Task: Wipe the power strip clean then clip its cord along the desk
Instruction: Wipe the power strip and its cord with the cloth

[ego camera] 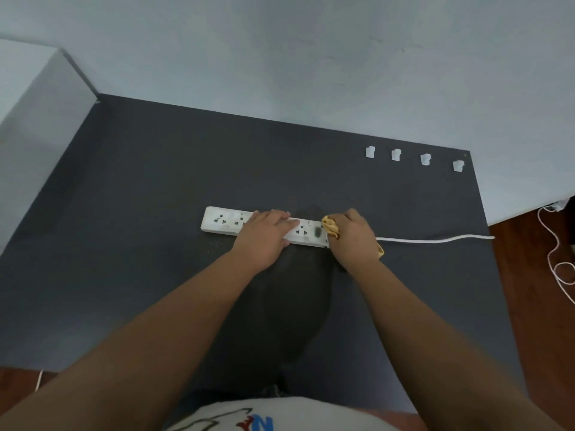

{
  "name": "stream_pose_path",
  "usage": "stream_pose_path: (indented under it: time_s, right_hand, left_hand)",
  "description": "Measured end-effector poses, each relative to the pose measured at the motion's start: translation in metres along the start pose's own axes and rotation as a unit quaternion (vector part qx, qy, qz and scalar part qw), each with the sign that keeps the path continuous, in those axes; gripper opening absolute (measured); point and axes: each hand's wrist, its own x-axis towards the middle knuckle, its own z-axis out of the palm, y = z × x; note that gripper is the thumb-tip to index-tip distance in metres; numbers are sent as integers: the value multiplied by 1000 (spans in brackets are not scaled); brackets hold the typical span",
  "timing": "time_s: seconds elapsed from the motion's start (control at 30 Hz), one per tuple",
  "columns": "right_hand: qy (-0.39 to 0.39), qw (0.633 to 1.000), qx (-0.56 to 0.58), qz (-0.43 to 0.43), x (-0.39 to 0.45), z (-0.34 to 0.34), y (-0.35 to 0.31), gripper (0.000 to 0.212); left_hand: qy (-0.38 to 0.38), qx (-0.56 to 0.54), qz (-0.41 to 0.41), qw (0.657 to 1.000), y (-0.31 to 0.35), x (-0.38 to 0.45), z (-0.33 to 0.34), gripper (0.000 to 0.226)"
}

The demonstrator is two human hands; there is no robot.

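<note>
1. Power strip (224,219): white, long, several sockets, lying flat mid-desk (155,188).
2. Left hand (264,236): palm down, fingers spread flat, pressing the strip.
3. Right hand (353,234): closed around a yellow cloth (330,227) at the strip's right end.
4. Cord (435,240): white, running right to the desk edge.
5. Clips (396,154): four, white, in a row near the back edge.

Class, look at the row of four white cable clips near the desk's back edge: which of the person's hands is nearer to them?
The right hand, holding the yellow cloth at the power strip's cord end, lies below the cable clips. The left hand presses mid-strip, farther left.
</note>
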Motion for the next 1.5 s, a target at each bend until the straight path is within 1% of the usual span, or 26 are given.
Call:
stream_pose_path:
  time_s: [0.17,0.2,0.3,0.33,0.47,0.5,0.6,0.63,0.67,0.73,0.77,0.83,0.9,0.97,1.0,1.03,1.1,1.13,1.17,1.2,1.3,1.33,1.37,1.4,1.47,1.5]
  right_hand:
    - [-57,991,-71,-96,-35,-4,9,35]
    - [-51,993,-45,-92,-38,-7,12,35]
    - [46,996,71,-33,-27,-14,14,35]
    - [56,995,83,-22,-19,-14,12,36]
    - [-13,999,30,-22,-10,-2,-6,39]
    - [-30,998,24,-41,-14,1,-8,39]
    - [-114,981,9,-158,-32,4,-3,39]
    - [-106,980,19,-169,-32,2,0,40]
    - [-70,986,43,-148,-29,0,2,41]
    - [20,995,76,-66,-16,-3,7,41]
    - [37,996,72,-38,-10,-3,6,41]
    - [4,999,27,-38,-3,-2,-2,40]
    - [-76,992,-11,-103,-3,-2,-8,40]
    - [-144,975,-4,-171,-6,-8,-4,39]
    - [-139,974,20,-177,-5,-12,1,38]
    - [-100,982,53,-152,-3,-15,7,38]
    - [12,995,90,-51,1,-20,19,38]
    - [30,996,86,-12,0,-20,23,38]
    - [20,997,76,2,-3,-18,23,38]
    - [-6,997,75,-12,-8,-15,23,38]
    - [-88,987,85,-103,-27,-12,27,36]
    - [-97,983,96,-121,-31,-13,31,34]
    - [-76,984,116,-116,-31,-15,35,33]
    - [-30,986,137,-86,-29,-16,39,32]
    - [61,986,153,1,-23,-17,45,33]
    - [75,985,153,35,-21,-15,45,33]
  left_hand:
    - [28,-13,-2,1000,-2,2,2,48]
    - [32,-22,-5,999,-2,3,2,48]
    - [46,-50,-17,998,0,2,3,48]
    - [48,-54,-19,997,1,2,3,48]
    - [45,-50,-21,998,1,2,3,48]
    - [45,-48,-21,998,1,2,2,48]
    - [46,-49,-21,998,1,1,2,48]
    - [46,-49,-22,998,1,1,3,48]
    - [46,-50,-23,997,1,1,3,48]
    - [46,-53,-27,997,2,0,3,48]
    - [47,-55,-28,997,3,0,3,48]
    - [50,-57,-29,997,4,0,3,48]
    - [52,-59,-31,996,4,-1,3,48]
    - [54,-62,-30,996,4,-2,3,49]
    - [54,-63,-30,996,4,-2,3,49]
    - [53,-65,-31,996,4,-2,3,49]
    - [50,-69,-35,996,4,-3,3,50]
    - [48,-69,-37,996,5,-3,3,50]
    - [45,-69,-39,996,5,-3,3,50]
    - [41,-68,-40,996,5,-3,2,50]
    - [37,-69,-41,996,4,-3,0,50]
    - [37,-69,-42,996,4,-3,0,50]
    - [38,-70,-43,996,5,-4,0,50]
    - [39,-71,-44,996,5,-4,0,49]
    - [40,-74,-44,995,6,-4,0,49]
    - [39,-76,-44,995,7,-4,0,49]
